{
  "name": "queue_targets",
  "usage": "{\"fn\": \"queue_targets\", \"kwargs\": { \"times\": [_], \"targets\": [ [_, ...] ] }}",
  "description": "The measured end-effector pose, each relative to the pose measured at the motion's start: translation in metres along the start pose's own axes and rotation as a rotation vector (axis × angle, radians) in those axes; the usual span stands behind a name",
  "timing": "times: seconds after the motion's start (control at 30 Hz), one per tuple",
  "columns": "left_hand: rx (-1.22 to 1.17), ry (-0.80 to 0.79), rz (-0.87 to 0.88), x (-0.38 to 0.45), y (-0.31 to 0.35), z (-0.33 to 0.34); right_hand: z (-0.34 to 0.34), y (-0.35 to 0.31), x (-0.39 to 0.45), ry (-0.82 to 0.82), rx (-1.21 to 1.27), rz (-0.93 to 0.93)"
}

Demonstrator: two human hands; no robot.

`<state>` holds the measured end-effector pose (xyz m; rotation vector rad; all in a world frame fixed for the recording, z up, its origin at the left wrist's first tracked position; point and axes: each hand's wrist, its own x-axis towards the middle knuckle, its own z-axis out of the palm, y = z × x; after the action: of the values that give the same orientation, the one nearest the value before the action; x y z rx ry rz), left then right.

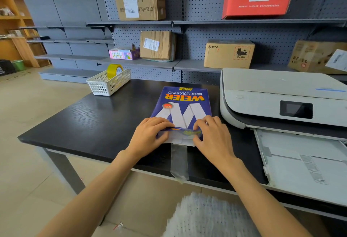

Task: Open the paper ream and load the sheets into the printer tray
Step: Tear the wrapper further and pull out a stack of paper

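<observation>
Ream end flap being worked open at the near table edge.

We find the paper ream (181, 109) flat on the table (90, 124), just left of the printer tray (300, 163). Left hand (150, 135) and right hand (212, 137) pinch the wrapper's near end, fingers (165, 124) curled on it. We judge a hard pull risks creasing top sheets or dragging the ream off the edge.

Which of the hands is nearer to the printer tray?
Right. The right hand is on the ream's near end, on the side toward the printer tray; the left hand is on the ream's far side from it.
</observation>
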<state>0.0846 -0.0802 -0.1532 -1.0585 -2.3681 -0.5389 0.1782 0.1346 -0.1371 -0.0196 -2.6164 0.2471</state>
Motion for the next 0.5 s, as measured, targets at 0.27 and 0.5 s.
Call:
{"fn": "queue_targets", "kwargs": {
  "times": [0.27, 0.5],
  "targets": [
    [0.003, 0.035, -0.040, 0.005, 0.000, -0.003, -0.009, 0.002, 0.010, -0.010, -0.053, -0.006],
    [-0.009, 0.026, -0.080, 0.011, 0.005, -0.001, -0.011, 0.005, 0.021, -0.111, -0.070, 0.014]
  ]
}}
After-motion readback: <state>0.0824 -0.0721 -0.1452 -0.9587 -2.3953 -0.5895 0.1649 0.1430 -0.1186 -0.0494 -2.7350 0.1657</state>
